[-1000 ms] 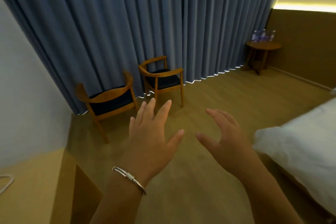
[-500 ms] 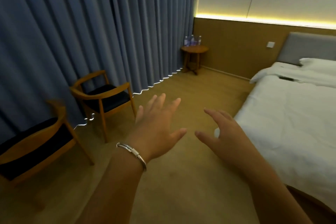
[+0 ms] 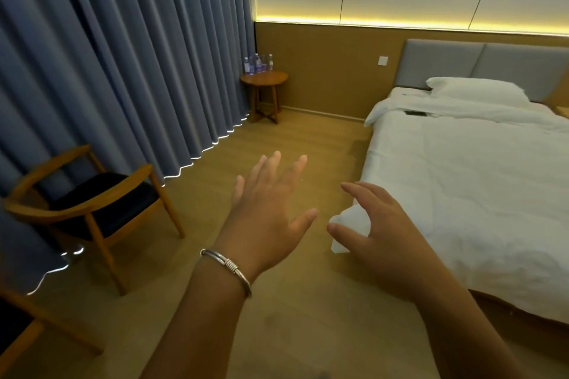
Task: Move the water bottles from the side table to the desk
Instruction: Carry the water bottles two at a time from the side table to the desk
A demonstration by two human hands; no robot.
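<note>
Water bottles (image 3: 258, 63) are seen standing upright in a tight cluster on the round wooden side table (image 3: 264, 78), at the far corner where the blue curtain (image 3: 129, 49) meets the wood-panelled wall. Their exact number cannot be told at this distance. The desk is not shown. Both hands are held out over the wooden floor (image 3: 277, 144), well apart from the table. The left hand (image 3: 267, 215) is spread flat, palm down, with nothing held; a silver bracelet (image 3: 227, 268) is worn on its wrist. The right hand (image 3: 377, 235) is loosely curved with its fingers parted, and nothing is gripped by it. A bed with white bedding (image 3: 468, 181) is seen at the right, and a wooden armchair with a dark seat (image 3: 92, 203) is placed by the curtain at the left.
</note>
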